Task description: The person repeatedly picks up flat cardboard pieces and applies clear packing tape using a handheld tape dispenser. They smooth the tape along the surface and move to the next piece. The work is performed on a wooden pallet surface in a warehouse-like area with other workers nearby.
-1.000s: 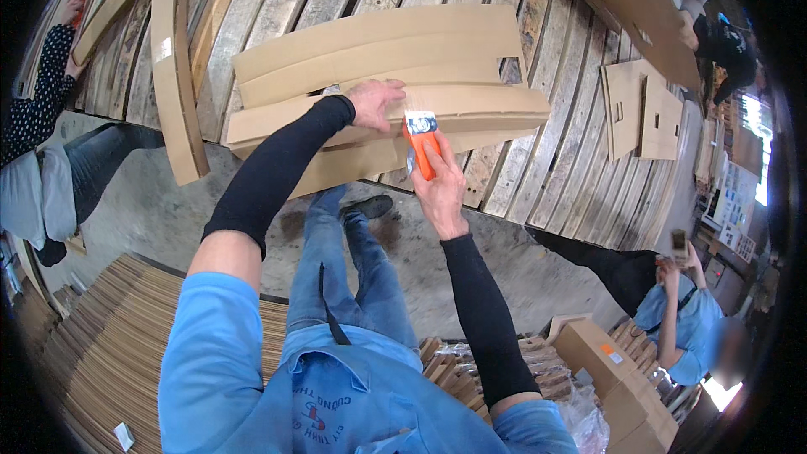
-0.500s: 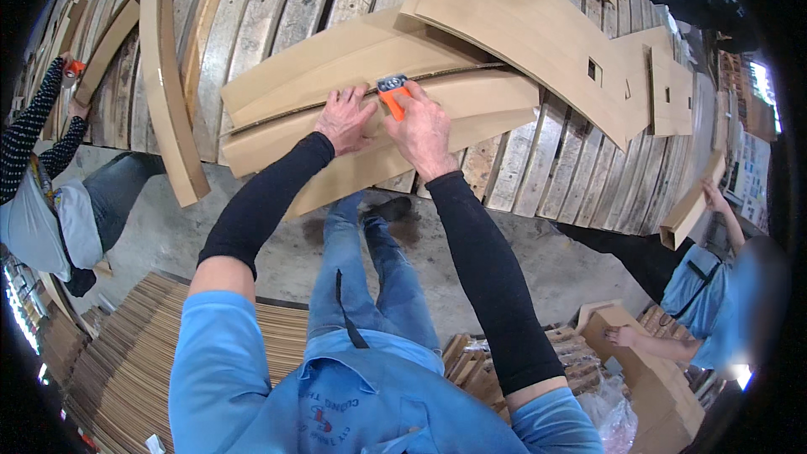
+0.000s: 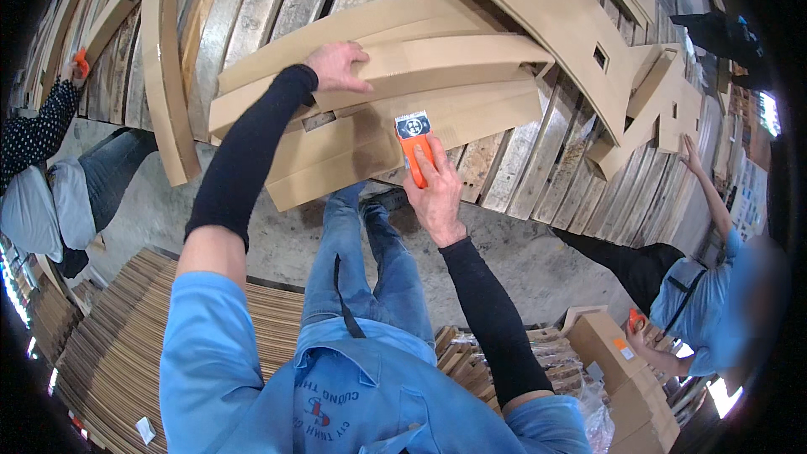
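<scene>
My left hand [image 3: 339, 66] grips a long, narrow folded cardboard piece [image 3: 437, 67] near its left end, with the fingers over its top and the thumb on the near side. A flat cardboard flap [image 3: 353, 151] spreads out from it toward me, past the table edge. In my right hand [image 3: 437, 202] is an orange hand-held tape dispenser [image 3: 414, 151], its dark head with a toothed edge pointing away from me. The dispenser is over the flap; whether it touches is unclear.
A slatted wooden table [image 3: 580, 143] carries a long cardboard bar [image 3: 164, 67] at left and a large cut-out sheet [image 3: 538, 0] at right. Co-workers stand at both sides. Behind me are stacked cardboard sheets [image 3: 151, 353] and a large carton [image 3: 614, 361].
My right hand has drawn the tape dispenser back toward me. The left hand has moved farther away, and the cardboard edge under it now stands folded up. The right co-worker's bar is lowered onto the table.
</scene>
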Demonstrator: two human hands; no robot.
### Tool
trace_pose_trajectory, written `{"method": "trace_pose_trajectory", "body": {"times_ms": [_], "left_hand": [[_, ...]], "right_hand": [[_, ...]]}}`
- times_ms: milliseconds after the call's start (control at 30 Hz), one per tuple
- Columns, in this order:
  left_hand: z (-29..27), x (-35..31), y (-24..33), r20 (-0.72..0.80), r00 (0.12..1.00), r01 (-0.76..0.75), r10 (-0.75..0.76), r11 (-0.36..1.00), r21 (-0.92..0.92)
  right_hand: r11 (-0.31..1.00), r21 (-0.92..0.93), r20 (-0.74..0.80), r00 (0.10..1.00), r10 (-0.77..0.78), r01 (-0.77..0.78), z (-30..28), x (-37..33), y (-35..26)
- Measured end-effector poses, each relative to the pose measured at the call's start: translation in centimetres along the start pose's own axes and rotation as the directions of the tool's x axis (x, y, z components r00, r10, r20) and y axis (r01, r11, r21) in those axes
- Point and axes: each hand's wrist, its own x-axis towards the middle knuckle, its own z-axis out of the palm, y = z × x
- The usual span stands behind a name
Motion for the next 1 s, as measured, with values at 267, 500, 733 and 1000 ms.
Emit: {"method": "trace_pose_trajectory", "body": {"times_ms": [267, 500, 733, 1000], "left_hand": [[-1.7, 3.2, -4.2, -0.289, 0.95, 0.077, -0.116, 0.987, -0.143], [2.1, 1.9, 1.4, -0.381, 0.903, -0.017, 0.197, 0.904, 0.428], [0.7, 2.4, 3.9, -0.298, 0.953, 0.172, -0.062, 0.917, 0.36], [4.0, 4.3, 3.8, -0.469, 0.875, 0.13, 0.119, 0.875, 0.466]], "right_hand": [[1.0, -0.022, -0.019, 1.0, -0.017, 0.017, 4.0, 8.2, 0.4], [0.996, -0.067, -0.096, 0.993, -0.064, 0.057, 5.3, 6.5, 1.4], [0.99, -0.132, 0.01, 0.999, 0.046, -0.044, 4.6, 6.7, -0.1], [0.947, -0.317, 0.23, 0.973, 0.017, 0.058, 4.0, 15.6, -2.0]]}}
